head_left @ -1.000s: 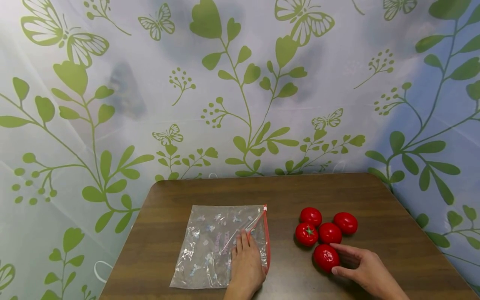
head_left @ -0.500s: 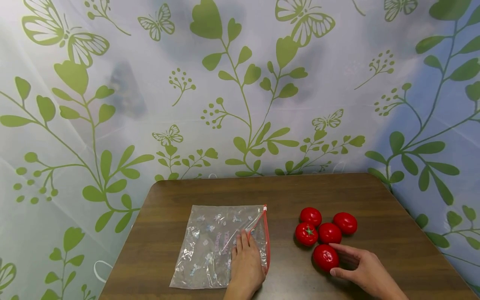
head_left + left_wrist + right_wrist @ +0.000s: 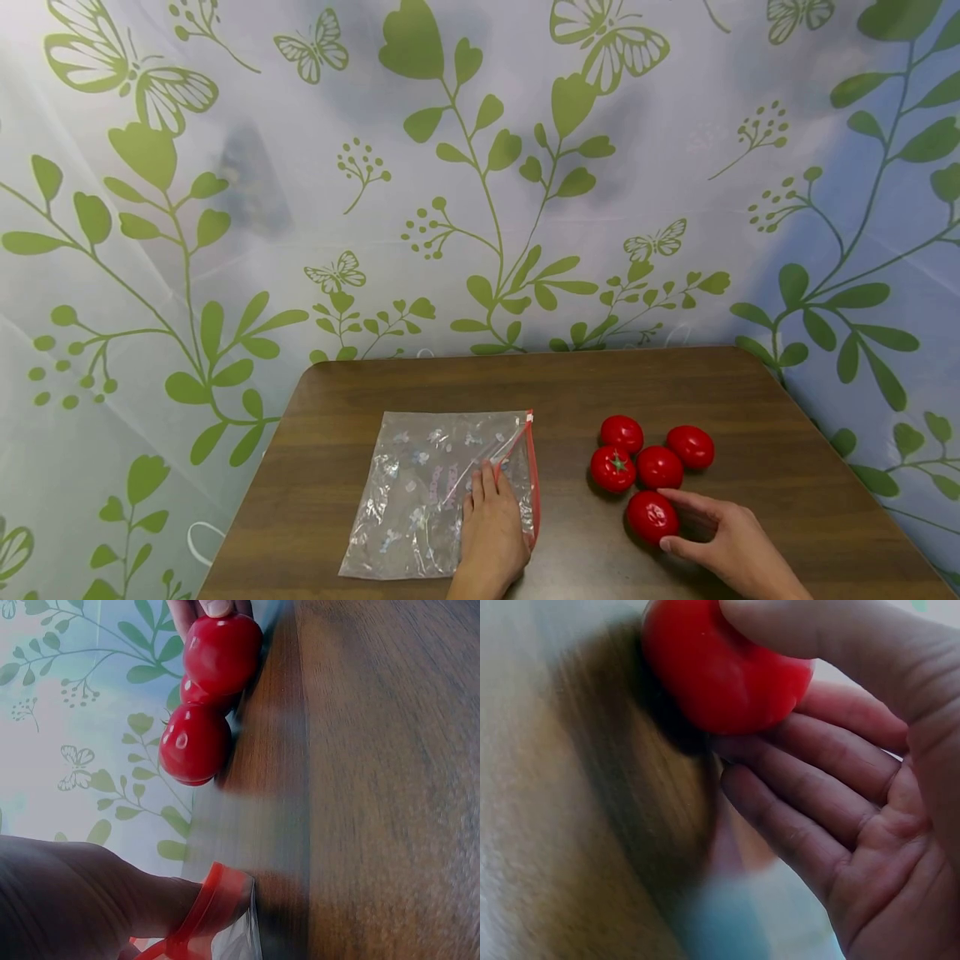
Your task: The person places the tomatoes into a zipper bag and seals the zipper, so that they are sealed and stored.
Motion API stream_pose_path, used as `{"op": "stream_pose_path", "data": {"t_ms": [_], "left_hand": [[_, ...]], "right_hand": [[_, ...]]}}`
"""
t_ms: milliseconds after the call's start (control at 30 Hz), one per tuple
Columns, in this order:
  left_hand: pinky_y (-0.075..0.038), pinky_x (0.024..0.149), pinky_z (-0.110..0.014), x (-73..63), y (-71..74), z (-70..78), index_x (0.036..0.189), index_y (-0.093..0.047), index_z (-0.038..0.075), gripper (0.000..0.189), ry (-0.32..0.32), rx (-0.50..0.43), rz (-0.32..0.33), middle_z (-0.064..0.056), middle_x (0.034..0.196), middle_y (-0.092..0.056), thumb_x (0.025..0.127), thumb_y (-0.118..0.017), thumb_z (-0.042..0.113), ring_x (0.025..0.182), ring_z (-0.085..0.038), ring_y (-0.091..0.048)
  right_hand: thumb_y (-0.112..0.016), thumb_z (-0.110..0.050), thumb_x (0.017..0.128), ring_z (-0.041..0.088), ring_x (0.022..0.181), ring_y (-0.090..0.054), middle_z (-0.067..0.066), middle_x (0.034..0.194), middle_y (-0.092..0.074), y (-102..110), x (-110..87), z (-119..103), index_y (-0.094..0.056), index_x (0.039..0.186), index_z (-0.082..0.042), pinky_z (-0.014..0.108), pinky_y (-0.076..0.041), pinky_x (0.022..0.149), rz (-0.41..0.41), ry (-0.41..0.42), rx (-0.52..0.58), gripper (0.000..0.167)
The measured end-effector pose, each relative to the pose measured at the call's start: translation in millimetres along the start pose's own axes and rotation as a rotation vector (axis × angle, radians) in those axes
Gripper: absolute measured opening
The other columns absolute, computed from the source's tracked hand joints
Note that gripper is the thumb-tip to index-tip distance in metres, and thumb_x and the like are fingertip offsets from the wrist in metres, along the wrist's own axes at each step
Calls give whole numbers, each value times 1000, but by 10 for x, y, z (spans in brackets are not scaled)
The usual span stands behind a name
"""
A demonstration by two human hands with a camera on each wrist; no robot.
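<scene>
A clear zip bag (image 3: 412,492) with a red zip edge and small printed figures lies flat, its mouth facing right. My left hand (image 3: 492,533) holds its upper layer near the mouth, straight fingers on top. In the left wrist view the thumb (image 3: 169,900) goes in behind the red edge. My right hand (image 3: 731,537) grips the nearest glossy red tomato (image 3: 652,517) between thumb and fingers; the right wrist view shows the thumb on this tomato (image 3: 727,675). Just behind it sit several more tomatoes (image 3: 660,467), one with a green star-shaped top (image 3: 613,468).
Everything lies on a brown wooden table (image 3: 570,383) with rounded far corners. A pale curtain (image 3: 480,208) printed with green leaves and butterflies hangs behind it. A strip of bare tabletop separates the bag from the tomatoes.
Almost nothing differs. My right hand has shifted very slightly with the nearest tomato; the left hand and the bag stay in place.
</scene>
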State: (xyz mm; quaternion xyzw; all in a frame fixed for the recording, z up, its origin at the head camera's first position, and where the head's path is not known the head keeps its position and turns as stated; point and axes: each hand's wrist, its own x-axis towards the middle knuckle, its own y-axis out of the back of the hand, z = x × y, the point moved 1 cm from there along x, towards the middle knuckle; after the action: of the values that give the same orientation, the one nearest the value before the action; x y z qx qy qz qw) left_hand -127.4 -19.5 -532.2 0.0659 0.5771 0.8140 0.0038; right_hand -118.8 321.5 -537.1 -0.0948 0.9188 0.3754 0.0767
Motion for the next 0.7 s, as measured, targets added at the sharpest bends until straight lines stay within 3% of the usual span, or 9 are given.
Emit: {"op": "stream_pose_path", "data": {"t_ms": [267,433,533,700], "left_hand": [[-52,112,-64,4,-1,-3,148,-55,-14,100,-1,4,-2,-35,159,-52,65,-99,19,145,-51,-56],[-52,112,-64,2,1,-1,149,-54,-14,101,1,1,-6,-35,159,-51,65,-99,19,145,-51,-56],[-52,113,-64,-1,8,6,149,-54,-14,101,3,-1,-4,-35,159,-51,65,-99,18,145,-51,-55],[-52,113,-63,3,-13,9,149,-54,-13,101,4,18,4,-34,159,-51,64,-100,18,145,-50,-56]], "right_hand": [[-92,-40,88,35,124,-75,19,144,-72,91,-61,-27,-68,147,-8,40,-66,94,-5,43,-9,72],[-91,-37,90,14,114,-78,18,141,-74,140,-108,-83,-69,146,-8,25,-64,88,12,121,-30,67],[-93,-37,88,1,111,-74,16,139,-76,157,-129,-136,-71,144,-10,23,-62,88,39,150,-39,66],[-94,-38,86,-2,108,-73,13,136,-77,181,-148,-226,-73,141,-12,25,-63,88,77,173,-47,65]]}}
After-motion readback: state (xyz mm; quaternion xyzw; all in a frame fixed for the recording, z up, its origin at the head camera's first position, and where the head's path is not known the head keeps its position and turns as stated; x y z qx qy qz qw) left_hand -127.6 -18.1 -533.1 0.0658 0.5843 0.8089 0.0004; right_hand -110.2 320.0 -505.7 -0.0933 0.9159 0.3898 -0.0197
